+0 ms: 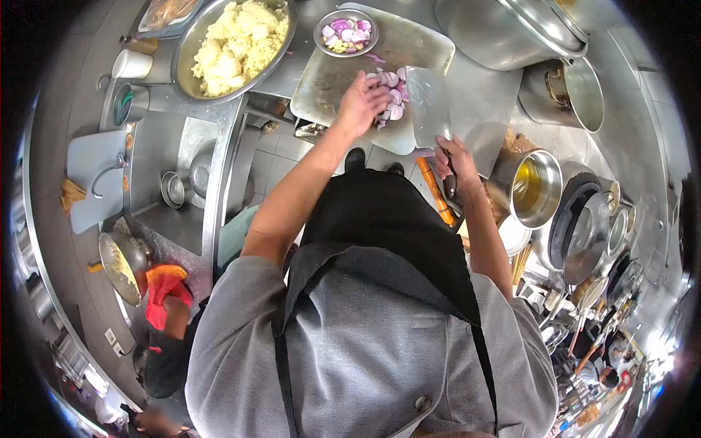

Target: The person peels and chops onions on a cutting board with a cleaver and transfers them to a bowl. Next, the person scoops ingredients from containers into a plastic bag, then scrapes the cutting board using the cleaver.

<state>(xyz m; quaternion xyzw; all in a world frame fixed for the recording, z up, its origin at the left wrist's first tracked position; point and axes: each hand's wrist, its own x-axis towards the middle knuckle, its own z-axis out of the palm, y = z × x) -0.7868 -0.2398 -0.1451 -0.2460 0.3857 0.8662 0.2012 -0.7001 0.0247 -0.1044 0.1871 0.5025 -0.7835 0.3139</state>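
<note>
On a worn cutting board [321,86] lie pieces of red onion [396,111]. My left hand [361,104] rests against their left side, its fingers spread over them. My right hand [456,159] is wrapped round the dark handle of a broad cleaver [431,108], whose blade lies nearly flat on the board, right of the onion. A small metal bowl [318,33] of cut onion and some yellowish bits stands at the top of the board. A few purple scraps lie just below that bowl.
A large bowl [180,73] of yellow mash stands upper left, above a sink [164,215]. Large pots [540,95] and a pot of yellow oil [553,171] are on the right. Another person [171,310] with a red cloth is at lower left.
</note>
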